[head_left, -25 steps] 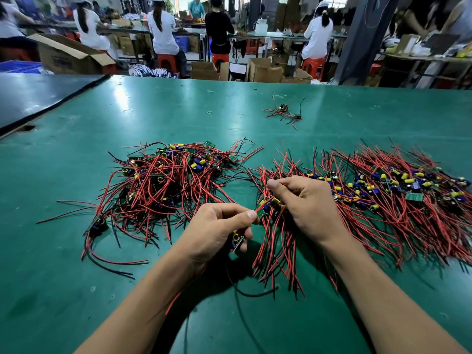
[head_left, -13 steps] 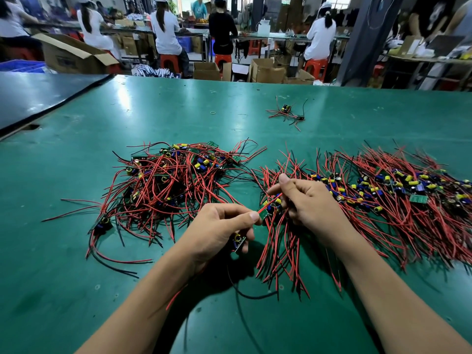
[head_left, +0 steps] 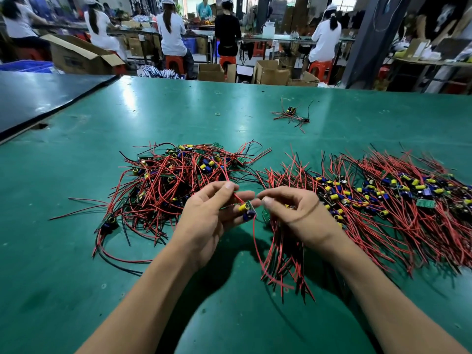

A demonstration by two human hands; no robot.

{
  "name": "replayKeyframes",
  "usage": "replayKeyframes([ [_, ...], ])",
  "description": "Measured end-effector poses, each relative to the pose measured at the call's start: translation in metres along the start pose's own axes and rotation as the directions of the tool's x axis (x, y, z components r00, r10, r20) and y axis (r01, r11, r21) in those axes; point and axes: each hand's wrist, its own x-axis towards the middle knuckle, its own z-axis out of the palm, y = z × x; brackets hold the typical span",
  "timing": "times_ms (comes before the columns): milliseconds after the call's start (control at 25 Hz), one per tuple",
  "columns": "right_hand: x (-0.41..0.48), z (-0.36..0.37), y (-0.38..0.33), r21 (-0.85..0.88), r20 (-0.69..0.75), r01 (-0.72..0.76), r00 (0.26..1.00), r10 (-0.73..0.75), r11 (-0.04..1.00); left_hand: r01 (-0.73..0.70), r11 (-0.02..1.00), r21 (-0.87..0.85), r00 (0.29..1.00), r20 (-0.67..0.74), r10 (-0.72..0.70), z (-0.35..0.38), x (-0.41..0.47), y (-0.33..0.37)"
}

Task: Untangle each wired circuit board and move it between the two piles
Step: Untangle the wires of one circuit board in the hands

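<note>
Two heaps of small circuit boards with red and black wires lie on the green table [head_left: 76, 251]: a tangled left pile [head_left: 173, 180] and a wider right pile [head_left: 383, 200]. Between them my left hand [head_left: 212, 221] holds one circuit board [head_left: 246, 210] with a yellow and a blue capacitor, raised a little above the table, its red wire hanging down in a loop. My right hand [head_left: 296, 213] is just right of that board, fingers curled and pinching wires at the left end of the right pile. What its fingertips hold is partly hidden.
A separate small wired board [head_left: 291, 114] lies far back on the table, with a rubber band [head_left: 217, 114] left of it. A dark table [head_left: 38, 98] adjoins on the left. Beyond the far edge are cardboard boxes [head_left: 270, 72] and seated people at benches.
My left hand has risen and turned, lifting the board so its capacitors face me. My right hand has drawn back from the right pile toward the left hand.
</note>
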Motion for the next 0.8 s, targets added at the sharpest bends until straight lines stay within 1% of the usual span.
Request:
replayKeyframes([
  [40,-0.002,0.004,0.000,-0.071,0.062,0.047,0.997,-0.042,0.996,-0.020,0.999,-0.048,1.000,-0.012,0.020,0.000,0.001,0.001],
  [80,-0.005,0.008,0.000,-0.106,0.129,0.067,0.990,-0.053,0.992,-0.037,0.996,-0.078,0.999,-0.023,0.036,0.000,0.001,0.003],
  [120,-0.007,0.012,-0.001,-0.141,0.164,0.093,0.984,-0.069,0.986,-0.050,0.994,-0.098,0.998,-0.036,0.047,0.000,0.001,0.003],
  [160,-0.010,0.016,-0.002,-0.175,0.160,0.136,0.981,-0.108,0.975,-0.060,0.992,-0.114,0.997,-0.050,0.055,0.000,0.002,0.003],
  [240,-0.014,0.025,-0.001,-0.204,0.073,0.189,0.981,-0.178,0.961,-0.079,0.987,-0.143,0.994,-0.085,0.067,-0.001,0.002,0.004],
  [360,-0.017,0.039,-0.004,-0.034,-0.096,0.203,0.974,-0.206,0.979,-0.098,0.981,-0.165,0.992,-0.099,0.083,-0.002,0.003,0.004],
  [480,-0.018,0.037,-0.009,0.019,-0.234,0.262,0.939,-0.251,0.965,-0.083,0.985,-0.151,0.995,-0.074,0.072,-0.004,0.004,0.004],
  [520,-0.016,0.035,-0.012,0.073,-0.254,0.269,0.936,-0.243,0.960,-0.074,0.985,-0.158,0.996,-0.062,0.065,-0.005,0.004,0.005],
  [560,-0.015,0.033,-0.015,0.175,-0.261,0.252,0.944,-0.202,0.952,-0.068,0.983,-0.170,0.997,-0.046,0.061,-0.006,0.004,0.005],
  [600,-0.013,0.031,-0.019,0.317,-0.247,0.215,0.959,-0.139,0.924,-0.058,0.980,-0.191,0.998,-0.012,0.057,-0.007,0.003,0.007],
  [640,-0.010,0.029,-0.023,0.470,-0.211,0.160,0.975,-0.065,0.868,-0.040,0.974,-0.221,0.998,0.039,0.049,-0.008,0.002,0.007],
  [720,-0.007,0.024,-0.029,0.728,-0.074,0.010,0.995,0.065,0.686,0.044,0.955,-0.294,0.984,0.176,0.008,-0.009,-0.001,0.009],
  [760,-0.006,0.020,-0.030,0.803,0.007,-0.062,0.995,0.095,0.593,0.096,0.948,-0.304,0.973,0.228,-0.025,-0.008,-0.002,0.010],
  [800,-0.006,0.016,-0.029,0.840,0.080,-0.121,0.992,0.100,0.529,0.139,0.943,-0.303,0.963,0.261,-0.059,-0.009,-0.001,0.007],
])
